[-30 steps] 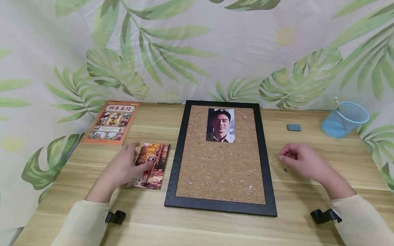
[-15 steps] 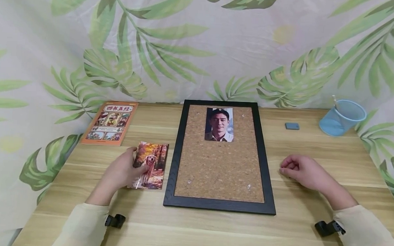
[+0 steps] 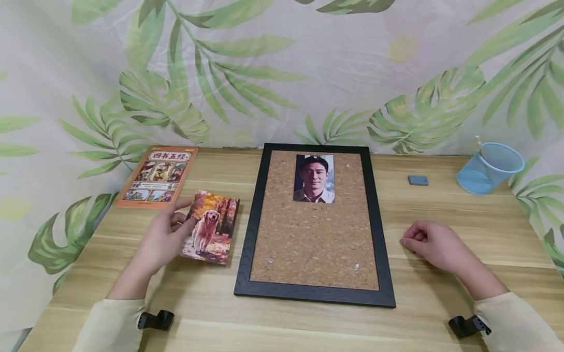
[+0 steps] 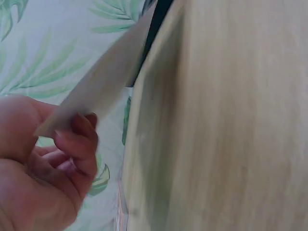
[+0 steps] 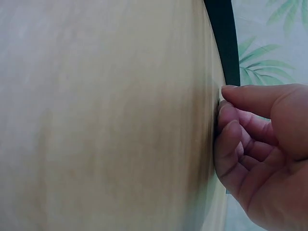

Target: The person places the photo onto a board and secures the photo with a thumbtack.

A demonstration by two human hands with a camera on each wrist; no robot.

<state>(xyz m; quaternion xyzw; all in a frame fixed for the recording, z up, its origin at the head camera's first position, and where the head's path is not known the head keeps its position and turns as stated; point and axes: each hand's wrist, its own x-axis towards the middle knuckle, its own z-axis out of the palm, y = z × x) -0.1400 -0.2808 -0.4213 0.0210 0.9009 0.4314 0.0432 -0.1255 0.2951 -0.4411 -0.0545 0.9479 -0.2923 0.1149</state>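
Dog photo [image 3: 215,228] is partly hidden by the left hand [image 3: 164,238].

From head height at the near side, I look forward and down across the table [image 3: 314,332] to the leafy backdrop [image 3: 267,66], with both the left hand [image 3: 165,236] and right hand [image 3: 440,246] in frame. My wrist views sit close to their own hands, the table turned sideways. Head and left wrist share the photo [image 3: 222,215]; all three share table and backdrop.
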